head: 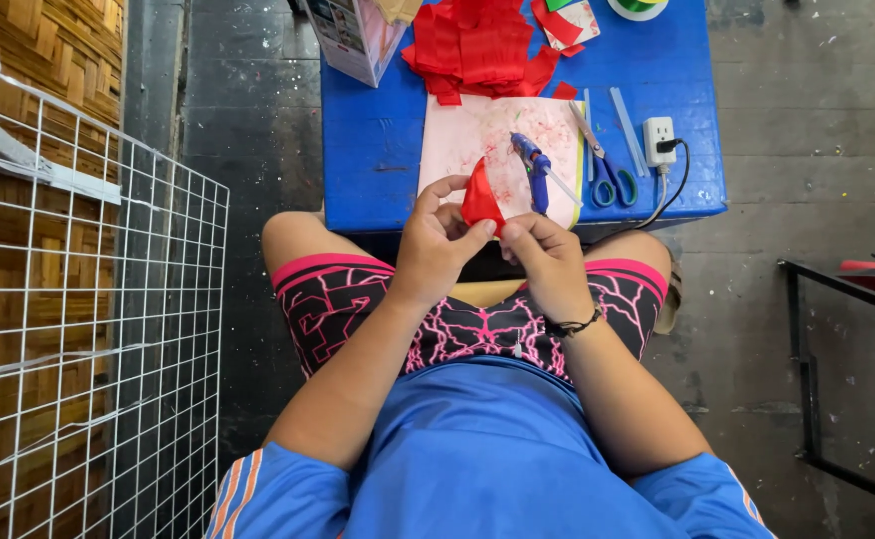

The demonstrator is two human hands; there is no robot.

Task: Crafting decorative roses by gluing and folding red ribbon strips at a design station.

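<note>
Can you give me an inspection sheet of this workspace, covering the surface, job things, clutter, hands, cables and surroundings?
Surface: blue table, with a stained pink sheet lying on it.
Job things: small red paper piece, pinched between both hands in front of the table edge.
Clutter: pile of red paper strips, blue glue gun, blue-handled scissors, cardboard box, tape roll.
Hands: left hand and right hand, fingers closed on the red piece.
Cables: black cord plugged into a white socket block.
Surroundings: white wire grid on the left, dark metal frame on the right, concrete floor.
</note>
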